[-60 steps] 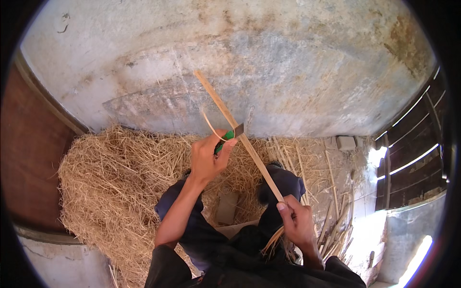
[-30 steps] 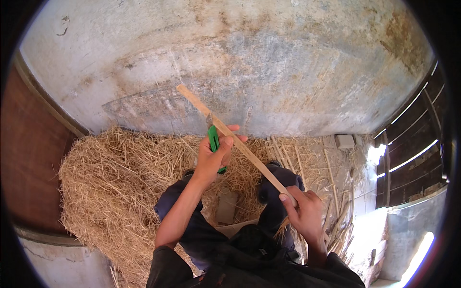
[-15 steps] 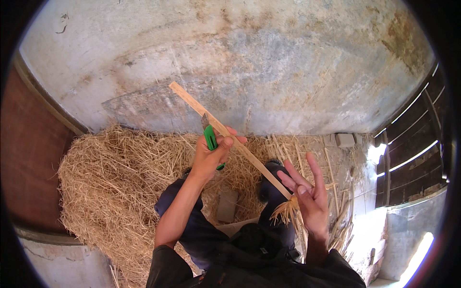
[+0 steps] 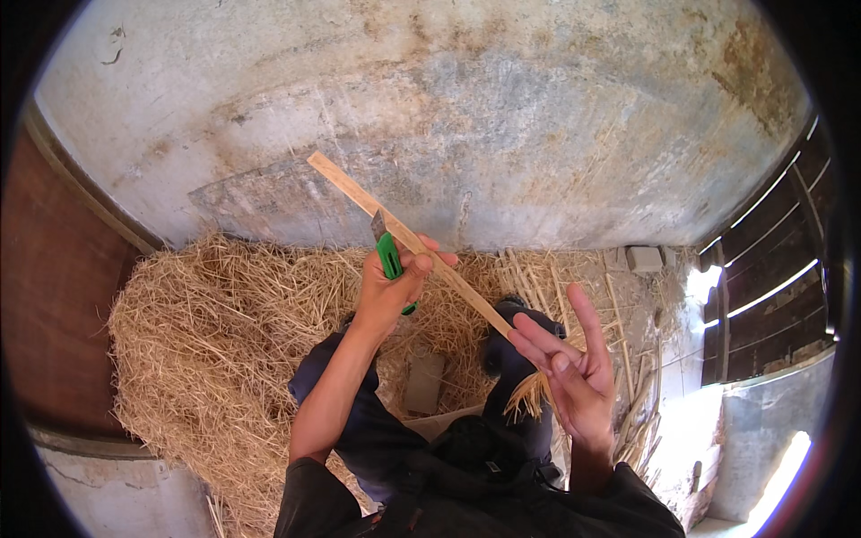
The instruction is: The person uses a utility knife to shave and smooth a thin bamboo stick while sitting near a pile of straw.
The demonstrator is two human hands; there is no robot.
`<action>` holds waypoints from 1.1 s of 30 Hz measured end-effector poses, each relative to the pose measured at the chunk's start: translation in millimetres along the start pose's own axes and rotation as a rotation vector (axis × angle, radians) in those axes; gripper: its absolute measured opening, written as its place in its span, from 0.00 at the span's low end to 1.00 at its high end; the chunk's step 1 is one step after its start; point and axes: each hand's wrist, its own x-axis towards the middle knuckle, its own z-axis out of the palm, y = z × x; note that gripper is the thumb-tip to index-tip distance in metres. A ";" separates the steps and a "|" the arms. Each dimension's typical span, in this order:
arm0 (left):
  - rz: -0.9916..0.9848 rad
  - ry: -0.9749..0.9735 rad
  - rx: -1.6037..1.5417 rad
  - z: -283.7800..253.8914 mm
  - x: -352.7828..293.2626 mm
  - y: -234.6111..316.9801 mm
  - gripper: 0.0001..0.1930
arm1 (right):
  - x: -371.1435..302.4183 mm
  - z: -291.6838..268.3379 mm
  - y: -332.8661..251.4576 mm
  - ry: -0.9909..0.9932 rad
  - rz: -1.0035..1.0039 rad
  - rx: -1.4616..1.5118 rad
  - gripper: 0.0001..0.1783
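Closest of all, the person's dark trousers [image 4: 368,421] fill the bottom of the view, knees apart, with a tuft of frayed fibres [image 4: 529,396] by the right thigh. The right hand [image 4: 578,381] is unfolded, palm up and index finger raised, its other fingers laid over the lower end of a wooden strip [image 4: 405,237] (whether they press on it, I cannot tell). Slightly farther off, the left hand [image 4: 395,280] pinches the strip near its middle between thumb and fingers and also keeps a green knife [image 4: 388,256] in its palm, the blade [image 4: 378,222] pointing up and away, just beside the strip's edge. The strip is held in the air in front of the body; its long axis runs on a slant, from the right hand at lower right to a squared far end at upper left, aimed toward the wall. Beneath lies the ground, with a brick [image 4: 424,384] between the legs, a big heap of straw [image 4: 206,341] to the left, and thin sticks [image 4: 641,386] on bare floor to the right. Beyond, a grey block [image 4: 643,260] sits near the foot of a stained, pale plaster wall [image 4: 448,108], flanked by a reddish-brown panel [image 4: 67,296] at left and dark boards [image 4: 771,296] with bright gaps at right.
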 end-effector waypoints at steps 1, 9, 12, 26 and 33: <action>0.001 0.001 0.001 0.0 0.0 0.2 0.14 | 0.0 0.2 0.3 0.002 -0.005 0.004 0.46; 0.010 -0.003 0.006 -0.1 0.2 0.0 0.15 | -0.3 3.5 -5.8 0.003 0.024 0.029 0.47; 0.012 -0.004 0.011 0.9 0.3 0.1 0.15 | -0.4 5.0 -8.1 0.010 0.032 0.040 0.48; -0.013 0.031 0.016 1.8 3.3 -1.6 0.11 | 11.4 65.6 -59.0 -0.092 0.211 0.356 0.54; -0.006 0.037 0.022 1.0 1.9 0.6 0.13 | 13.3 70.8 -51.1 -0.175 0.109 0.297 0.52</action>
